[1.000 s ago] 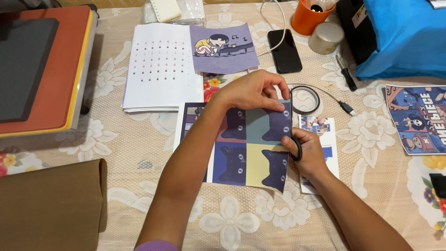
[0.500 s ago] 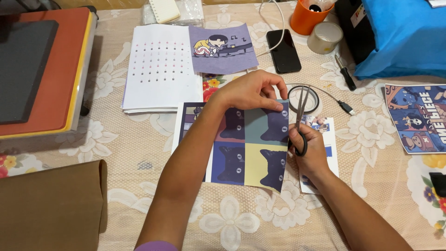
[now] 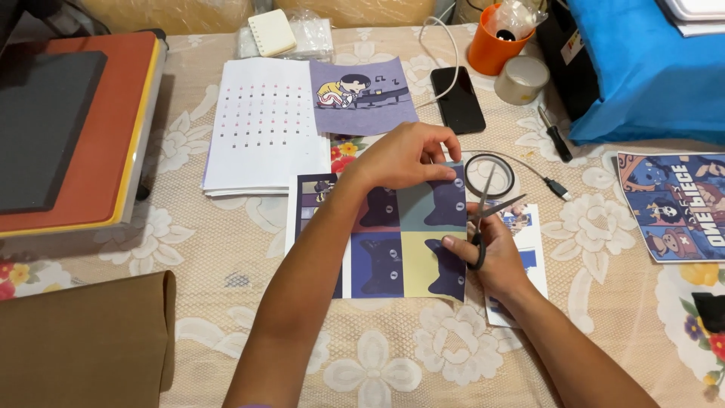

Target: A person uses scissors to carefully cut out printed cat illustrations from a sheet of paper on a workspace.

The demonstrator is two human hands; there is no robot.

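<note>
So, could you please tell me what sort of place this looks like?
Probably a home craft or print workspace: a heat press stands on a floral tablecloth, printed sheets lie about, and the hands trim a cat print with scissors.

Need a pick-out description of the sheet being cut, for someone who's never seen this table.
Start at the floral lace tablecloth and go to its middle, where the two hands meet. The left hand pins the cat print sheet's top edge while the right hand works open scissors along its right side. Unlike the dotted white paper and purple cartoon print behind it, it shows four coloured squares, each with a dark cat.
</note>
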